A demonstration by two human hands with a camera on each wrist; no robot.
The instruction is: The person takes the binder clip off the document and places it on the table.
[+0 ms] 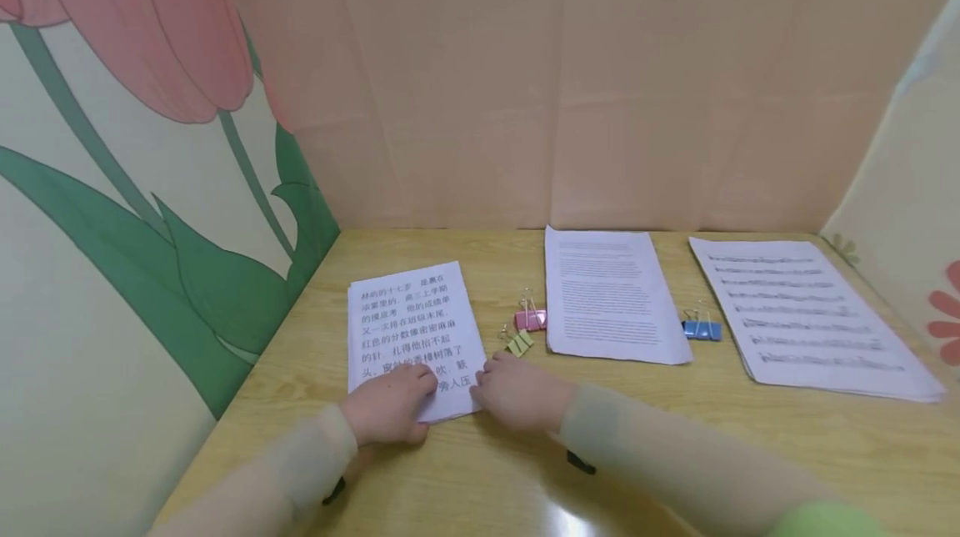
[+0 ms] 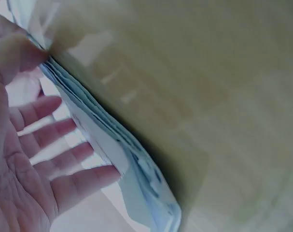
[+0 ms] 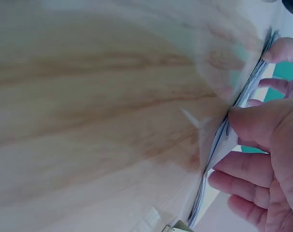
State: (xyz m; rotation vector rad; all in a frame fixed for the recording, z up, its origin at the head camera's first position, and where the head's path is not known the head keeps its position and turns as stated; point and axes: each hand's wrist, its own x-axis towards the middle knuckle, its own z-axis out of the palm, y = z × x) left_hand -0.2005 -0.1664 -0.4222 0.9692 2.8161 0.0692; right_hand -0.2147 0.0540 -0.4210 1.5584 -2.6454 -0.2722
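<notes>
A stack of paper (image 1: 408,320) with large printed Chinese text lies on the table at the left. My left hand (image 1: 393,404) rests on its lower left part, fingers fairly straight over the top sheet. In the left wrist view the left thumb (image 2: 20,55) touches the stack's near edge, where layered sheets show. At the lower right corner is my right hand (image 1: 525,395), its fingers against the stack's right side. The right wrist view shows the right thumb (image 3: 255,121) pressing the near edge, with the other fingers spread and slightly bent.
A yellow binder clip (image 1: 520,343) and a pink binder clip (image 1: 531,319) lie right of the stack. Beyond them are small-print sheets (image 1: 607,295), a blue binder clip (image 1: 702,329) and sheet music (image 1: 810,312). Walls enclose the wooden table (image 1: 465,487) at the back and sides.
</notes>
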